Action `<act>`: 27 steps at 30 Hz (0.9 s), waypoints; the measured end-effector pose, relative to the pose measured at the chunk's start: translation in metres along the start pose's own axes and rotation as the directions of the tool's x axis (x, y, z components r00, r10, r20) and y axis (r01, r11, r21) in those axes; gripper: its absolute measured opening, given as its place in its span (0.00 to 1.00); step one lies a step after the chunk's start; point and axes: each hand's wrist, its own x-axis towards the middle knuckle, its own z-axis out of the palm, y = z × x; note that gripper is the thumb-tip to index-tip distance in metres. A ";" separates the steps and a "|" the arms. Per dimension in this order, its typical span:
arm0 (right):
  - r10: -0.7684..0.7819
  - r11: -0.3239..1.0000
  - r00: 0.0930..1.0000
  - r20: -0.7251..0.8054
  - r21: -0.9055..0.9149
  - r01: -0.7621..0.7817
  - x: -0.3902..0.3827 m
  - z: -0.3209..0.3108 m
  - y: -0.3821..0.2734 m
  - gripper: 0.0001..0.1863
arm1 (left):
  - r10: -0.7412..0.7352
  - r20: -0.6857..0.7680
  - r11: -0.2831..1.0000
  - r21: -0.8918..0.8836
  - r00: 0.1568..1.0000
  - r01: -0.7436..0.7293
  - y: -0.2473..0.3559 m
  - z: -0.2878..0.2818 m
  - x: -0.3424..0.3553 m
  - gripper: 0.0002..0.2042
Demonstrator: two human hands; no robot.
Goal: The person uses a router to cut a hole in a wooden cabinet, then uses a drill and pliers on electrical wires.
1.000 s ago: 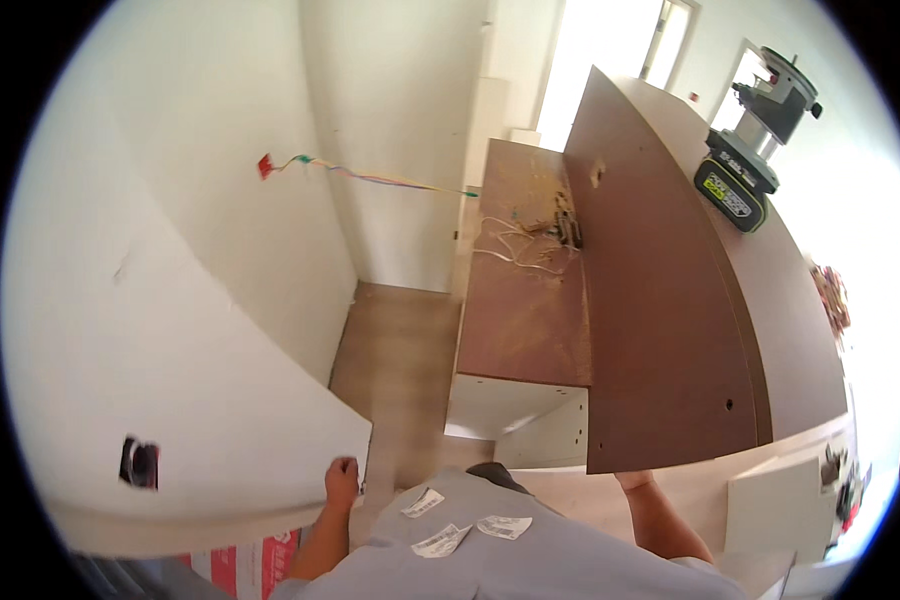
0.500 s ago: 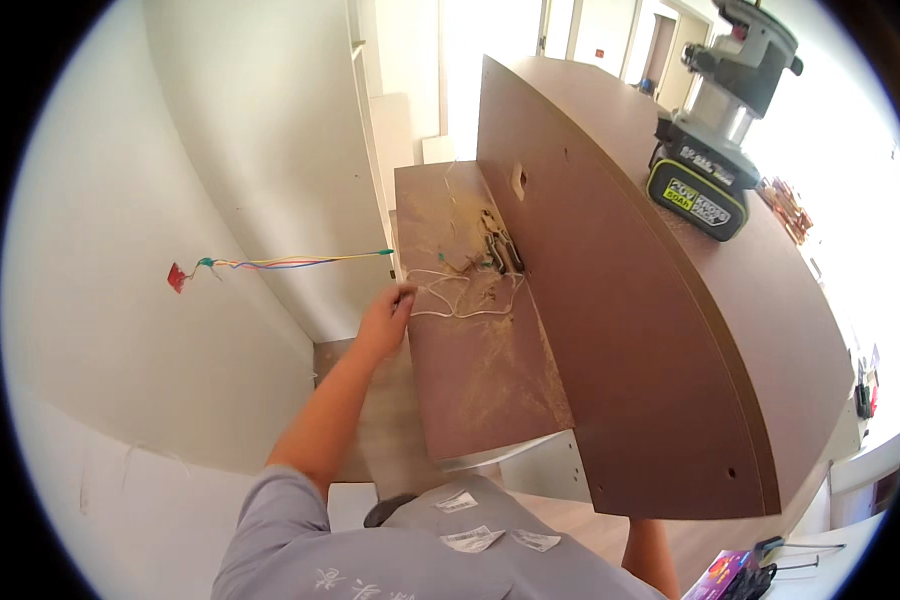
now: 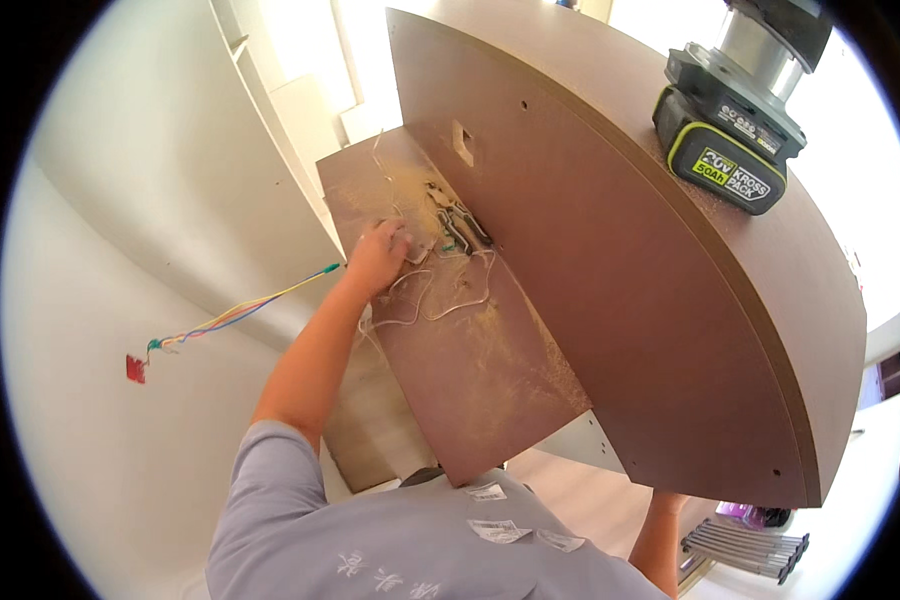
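Observation:
My left hand (image 3: 378, 255) reaches over the dusty brown board (image 3: 450, 370), its fingers closed on a small pale square piece (image 3: 417, 251) beside a white cord (image 3: 407, 321). The cord loops loosely across the board. Just right of the fingers, some dark-edged metal pieces (image 3: 460, 229) lie in sawdust against a tall, curved brown panel (image 3: 570, 260). That panel has a rectangular cut-out near its far end. At the near lower edge of the panel is my right hand (image 3: 672, 496); the panel hides its fingers.
A cordless trim router (image 3: 735, 130) with a black and green battery rests on top of the panel. Coloured wires (image 3: 240, 311) stick out from a red patch on the white wall at left. A bundle of grey rods (image 3: 745, 548) lies at lower right.
My left hand has moved from the board's left edge inward and farther away, with the pale piece. The view has shifted and turned; my right hand stays at the panel's lower edge.

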 end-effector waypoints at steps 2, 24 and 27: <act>-0.014 0.999 1.000 -0.004 -0.048 0.014 -0.035 -0.009 0.006 0.05 | 0.086 0.018 0.990 0.113 0.996 -0.087 0.017 0.005 -0.008 0.19; -0.553 0.797 0.780 0.293 -0.088 0.598 -0.157 0.067 -0.127 0.04 | 0.393 0.450 0.914 -0.285 0.802 -0.288 0.103 -0.005 -0.054 0.17; -0.480 0.830 0.810 0.336 -0.125 0.543 -0.161 0.070 -0.120 0.05 | 0.226 0.339 0.974 -0.091 0.913 -0.207 0.087 0.010 0.014 0.15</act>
